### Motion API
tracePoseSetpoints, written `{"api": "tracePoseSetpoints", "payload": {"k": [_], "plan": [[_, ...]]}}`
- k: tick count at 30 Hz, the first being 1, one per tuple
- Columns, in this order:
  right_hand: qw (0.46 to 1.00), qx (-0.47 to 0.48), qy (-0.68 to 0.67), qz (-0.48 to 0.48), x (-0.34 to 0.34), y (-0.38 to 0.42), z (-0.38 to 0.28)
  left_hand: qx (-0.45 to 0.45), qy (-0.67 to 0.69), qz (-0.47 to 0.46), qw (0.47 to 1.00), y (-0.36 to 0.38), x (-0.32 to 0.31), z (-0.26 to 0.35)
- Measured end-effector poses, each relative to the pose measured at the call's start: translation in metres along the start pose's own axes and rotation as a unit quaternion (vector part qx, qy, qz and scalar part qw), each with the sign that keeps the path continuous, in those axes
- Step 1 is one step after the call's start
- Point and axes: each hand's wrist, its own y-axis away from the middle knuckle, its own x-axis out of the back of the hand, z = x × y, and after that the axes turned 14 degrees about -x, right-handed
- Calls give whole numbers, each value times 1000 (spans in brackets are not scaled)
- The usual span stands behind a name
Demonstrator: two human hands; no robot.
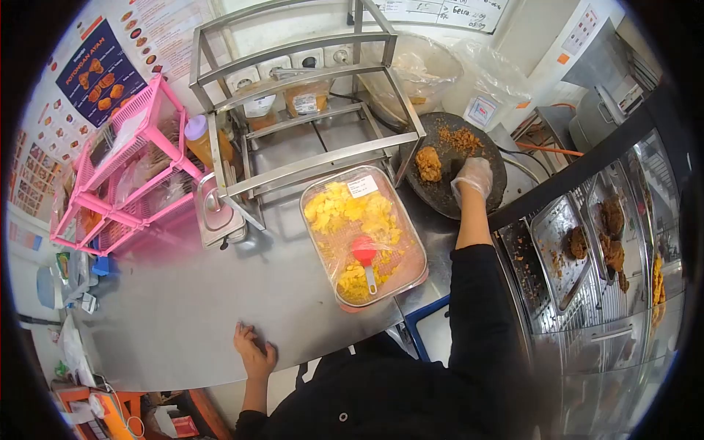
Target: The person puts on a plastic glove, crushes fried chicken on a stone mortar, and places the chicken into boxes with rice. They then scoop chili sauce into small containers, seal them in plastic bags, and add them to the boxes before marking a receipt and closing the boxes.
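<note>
Stone mortar (477, 158) is the landmark: my gloved right hand (471, 178) presses on it, grip closed around nothing, beside the fried chicken (429, 163). My left hand (254, 352) rests open on the table (183, 308). Next, I judge, grasping the chicken.

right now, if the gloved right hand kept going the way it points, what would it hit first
Probably the fried piece on the stone mortar; the right hand points up-left at it, though depth is unclear.

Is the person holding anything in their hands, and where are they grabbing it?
Nothing clearly. The left hand rests bare on the metal counter. The gloved right hand presses on the dark stone mortar; a grip cannot be told.
</note>
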Motion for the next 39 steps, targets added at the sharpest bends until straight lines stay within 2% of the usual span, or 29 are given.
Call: {"api": "tracePoseSetpoints", "payload": {"k": [3, 4, 7, 10, 13, 14, 17, 18, 21, 22, 25, 26, 29, 30, 31, 33, 36, 37, 39], "plan": [[992, 35, -70, -98, 28, 40, 2, 19, 15, -6, 1000, -1, 2, 8], [989, 28, -82, -117, 19, 24, 1, 27, 17, -5, 999, -1, 3, 8], [989, 34, -119, -86, 48, 13, -11, 9, 14, 18, 1000, 3, -1, 3], [957, 97, -265, 62, 88, 46, -21, 12, 20, 21, 999, 3, -3, 2], [972, 99, -213, 20, 55, 74, -32, 20, 4, 2, 1000, 0, 0, 4], [988, 116, -99, 14, 22, 68, -34, 18, 7, 3, 1000, 4, 4, 3], [976, 175, -130, -4, 61, 43, -33, 11, 13, 11, 1000, 4, 4, 1], [957, 138, -254, 28, 75, 55, -33, 9, 14, 8, 1000, 4, 3, 2], [928, 156, -326, 87, 58, 71, -28, 15, 11, 11, 1000, -5, -4, 3], [979, 131, -154, 13, 35, 73, -29, 18, 9, 5, 1000, 0, 1, 4], [976, 156, -135, -63, 60, 58, -23, 6, 1, 0, 1000, 0, 2, 1], [969, 143, -193, -54, 76, 68, -21, 6, 8, 1, 1000, 1, 3, 1], [924, 140, -342, 96, 86, 92, -10, 11, 21, 9, 1000, -2, 0, 2], [928, 132, -347, 30, 66, 97, -7, 12, 18, 11, 1000, -4, -1, 3], [978, 126, -165, -28, 46, 103, -6, 11, 16, 9, 1000, -2, 2, 4], [978, 134, -154, -46, 51, 97, -2, 0, 17, 9, 1000, -4, 0, 4], [955, 150, -255, -14, 87, 88, -5, 5, 26, 14, 1000, -2, 0, -1], [911, 205, -350, 74, 77, 77, 2, 16, 33, 13, 999, 1, -1, 1], [886, 180, -414, 102, 57, 84, 4, 18, 24, 9, 1000, -2, -3, 3]]}}
